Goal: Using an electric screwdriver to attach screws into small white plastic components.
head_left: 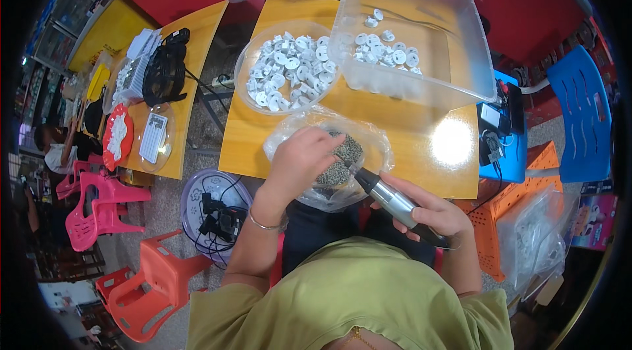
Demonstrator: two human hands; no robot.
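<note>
My right hand point(436, 210) is wrapped round a silver and black electric screwdriver point(393, 201), which slants with its black nose toward the upper left. The tip reaches my left hand's fingers, over a clear plastic bag point(378, 138). Inside the open bag lies a heap of tiny grey screw-like metal pieces point(349, 149). My left hand point(296, 158) hangs above that heap, its fingers drawn together near the tool's tip. Whatever they pinch is too small and hidden to make out.
Beyond the bag, a round clear tub point(242, 80) holds many white plastic parts point(289, 67). A large translucent bin point(454, 41) with more white parts stands to its right. At left is a side table point(191, 67); an orange crate point(486, 235) and blue chair point(579, 116) are at right.
</note>
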